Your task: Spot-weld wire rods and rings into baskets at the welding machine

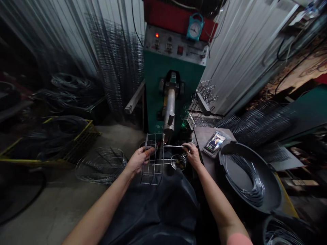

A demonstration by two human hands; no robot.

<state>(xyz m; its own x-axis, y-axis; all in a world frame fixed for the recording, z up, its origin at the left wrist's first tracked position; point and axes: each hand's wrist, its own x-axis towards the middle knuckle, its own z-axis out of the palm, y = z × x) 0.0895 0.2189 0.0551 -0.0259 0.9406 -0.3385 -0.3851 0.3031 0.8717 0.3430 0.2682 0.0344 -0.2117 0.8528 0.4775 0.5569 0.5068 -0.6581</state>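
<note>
My left hand (140, 159) is closed around the left side of a small wire rack (154, 174), which hangs tilted over my lap. With fingertips pinched, my right hand (191, 153) grips the end of a thin metal wire (175, 146). This wire runs left to the rack's upper right side, just under the tip of a spot welder's electrode arm (170, 115). Whether wire and electrode touch is too small to tell. A small round dish (178, 162) sits below the wire, close to my right hand. A dark apron (158, 207) covers my lap.
The green welding machine (176, 64) stands straight ahead, a red light lit on its panel. At right are a phone (215, 142) and a black tub (224, 180) of bent wires. Wire coils (102, 165) and a yellow crate (81, 136) lie left.
</note>
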